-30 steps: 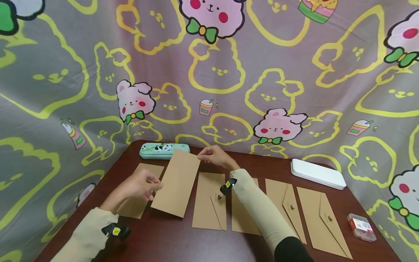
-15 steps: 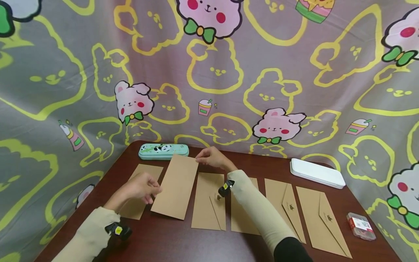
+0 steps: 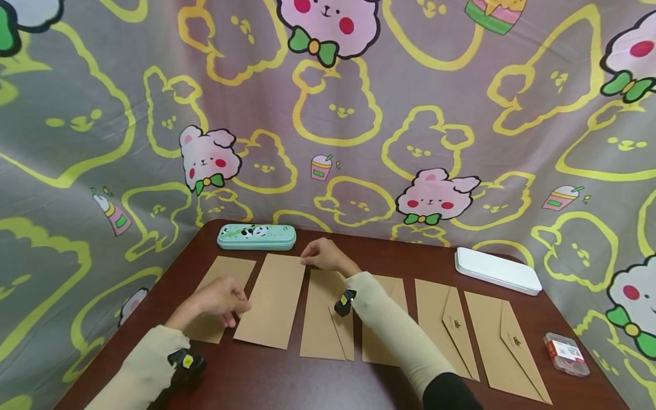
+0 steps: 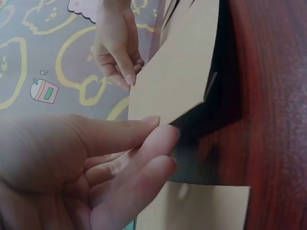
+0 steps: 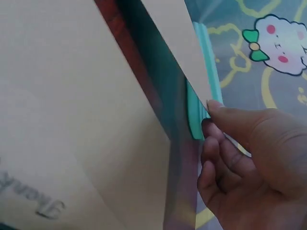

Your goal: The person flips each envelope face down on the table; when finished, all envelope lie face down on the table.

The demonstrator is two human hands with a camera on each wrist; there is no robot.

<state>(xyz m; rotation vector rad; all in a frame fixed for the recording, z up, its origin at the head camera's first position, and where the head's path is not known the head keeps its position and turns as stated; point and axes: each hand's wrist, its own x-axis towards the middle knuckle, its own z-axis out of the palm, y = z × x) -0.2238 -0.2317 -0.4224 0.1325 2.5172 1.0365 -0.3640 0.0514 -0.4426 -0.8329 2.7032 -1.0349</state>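
A plain brown envelope (image 3: 270,302) is pinched at two of its edges, its blank side facing up. My left hand (image 3: 220,299) grips its left long edge between thumb and forefinger, as the left wrist view shows at the envelope (image 4: 175,72). At the far right corner my right hand (image 3: 325,254) pinches it between thumb and fingertip. In the right wrist view the envelope (image 5: 180,43) slants above the table. Another brown envelope (image 3: 241,272) lies to the left, partly hidden by my left hand. An envelope with a pointed flap (image 3: 323,319) lies just to the right.
More flap-side-up envelopes (image 3: 448,327) lie in a row on the dark red table (image 3: 246,381), one partly under my right sleeve. A mint panda pencil case (image 3: 256,237) and a white case (image 3: 497,271) stand at the back. A small clear box (image 3: 566,354) sits at the right.
The held envelope has come down and toward me, now lying flatter close over the table. Both hands have lowered with it, the right one also shifting slightly left.
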